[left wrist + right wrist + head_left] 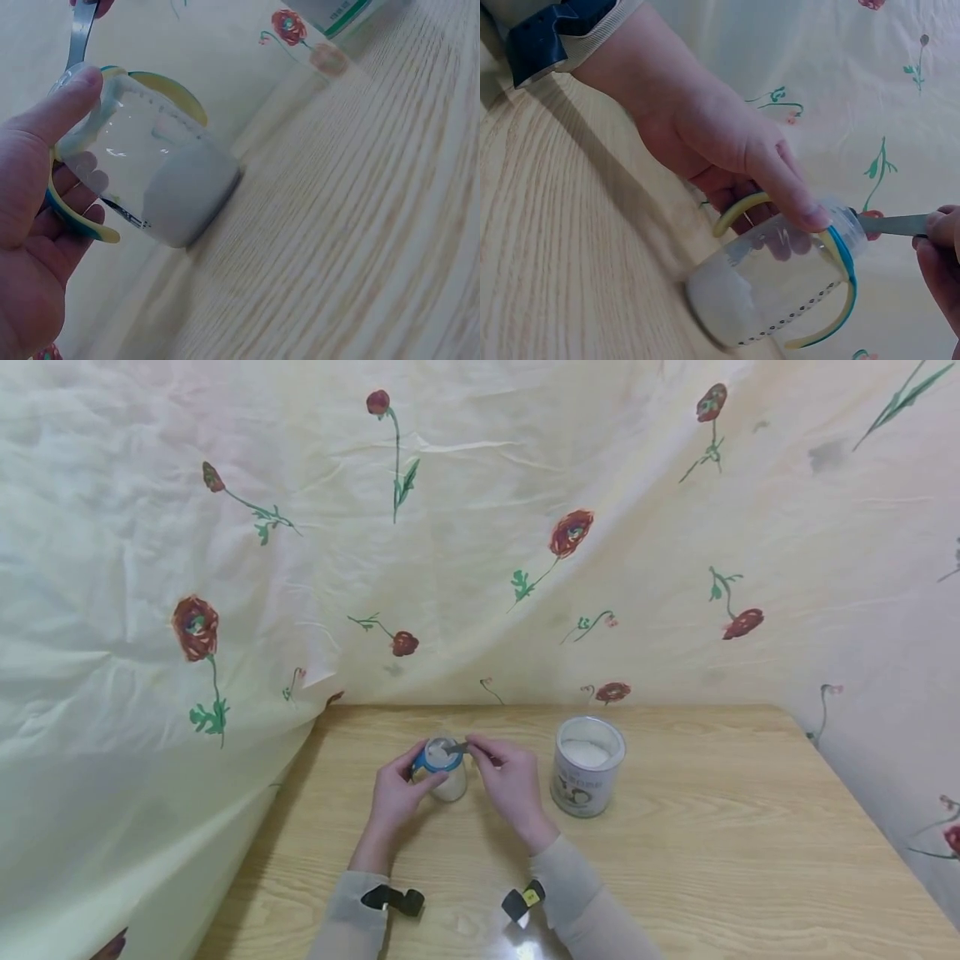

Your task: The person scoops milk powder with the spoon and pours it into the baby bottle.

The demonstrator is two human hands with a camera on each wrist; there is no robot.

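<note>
A clear baby bottle (451, 787) with blue-and-yellow side handles stands uncapped on the table. White powder (720, 296) fills its lower part, as the right wrist view shows. My left hand (397, 795) grips the bottle around its neck, thumb on the near side and fingers behind by the handle. Between thumb and fingers, my right hand (513, 781) pinches the handle of a grey metal spoon or similar flat utensil (894, 225). The utensil's far end reaches into the bottle's mouth, so its shape there is hidden.
Right of my right hand stands an open milk powder can (583, 789), with white powder visible inside. Both stand on a wood-grain table (720, 835). A flowered cloth (465, 527) hangs behind the table and along its sides.
</note>
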